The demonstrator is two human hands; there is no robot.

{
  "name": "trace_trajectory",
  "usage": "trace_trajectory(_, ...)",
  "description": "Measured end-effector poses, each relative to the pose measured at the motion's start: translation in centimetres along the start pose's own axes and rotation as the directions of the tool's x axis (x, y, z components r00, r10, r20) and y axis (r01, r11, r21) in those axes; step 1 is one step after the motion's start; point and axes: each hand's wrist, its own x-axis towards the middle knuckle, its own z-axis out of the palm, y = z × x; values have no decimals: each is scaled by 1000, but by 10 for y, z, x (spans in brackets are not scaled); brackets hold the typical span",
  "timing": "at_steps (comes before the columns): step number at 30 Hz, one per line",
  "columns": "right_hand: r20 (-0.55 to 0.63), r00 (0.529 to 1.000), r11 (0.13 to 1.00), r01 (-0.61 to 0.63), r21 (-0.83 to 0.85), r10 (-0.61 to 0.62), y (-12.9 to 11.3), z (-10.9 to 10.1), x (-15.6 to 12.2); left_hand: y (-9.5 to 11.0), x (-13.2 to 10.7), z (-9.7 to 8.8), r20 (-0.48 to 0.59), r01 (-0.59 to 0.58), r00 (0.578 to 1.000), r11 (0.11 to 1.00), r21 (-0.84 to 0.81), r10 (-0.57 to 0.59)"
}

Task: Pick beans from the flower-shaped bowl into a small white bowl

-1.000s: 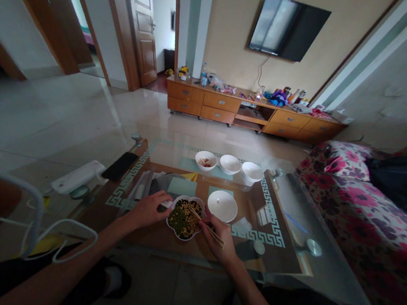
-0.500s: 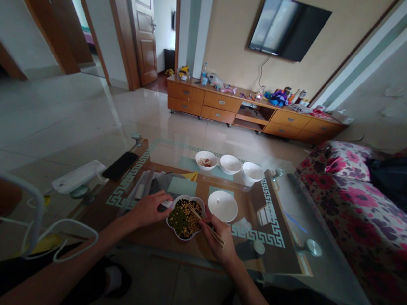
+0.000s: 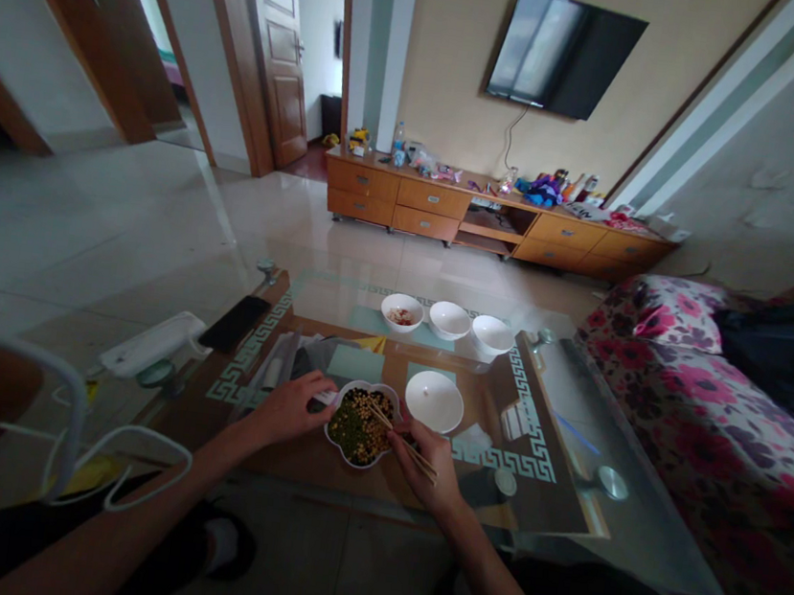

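A scalloped white bowl [image 3: 329, 440] stands on the glass table, filled with mixed beans in patches of green, tan and black. My left hand [image 3: 293, 407] holds it at the left rim, thumb and fingers curled at the edge. In my right hand [image 3: 430, 466] is a pair of wooden chopsticks [image 3: 382, 415], gripped midway, their tips among the tan beans. Just beyond my right hand sits a round white bowl [image 3: 443, 405] with one small pale piece inside.
Farther back on the glass table [image 3: 523, 506] stand a white bowl with reddish and pale bits [image 3: 400, 325] and two more white bowls [image 3: 449, 321], [image 3: 492, 336]. A dark flat object [image 3: 235, 323] lies at the left. A flowered sofa [image 3: 702, 403] borders the right side.
Almost nothing differs. The chopsticks and my right hand have shifted very slightly over the beans; my left hand stays at the rim.
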Motion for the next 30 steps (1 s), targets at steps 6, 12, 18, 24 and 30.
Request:
trace_trajectory(6,-4,1000,1000,-21,4,21,3,1,-2,-1,0,1,-15,-11,1000,1000,-3,11)
trace_trajectory(12,-2,1000,1000,-2,0,2,0,0,-1,0,0,0,-16,-1,1000,1000,-10,1)
trace_trajectory(18,-1,1000,1000,0,4,0,-1,0,0,2,0,-2,2,3,1000,1000,-9,-3)
trace_trajectory(24,2,1000,1000,6,5,-6,2,1,-1,-1,0,0,-16,-6,1000,1000,-5,6)
trace_trajectory(30,-3,1000,1000,-19,18,19,7,4,-3,-1,0,1,-9,3,1000,1000,0,-3)
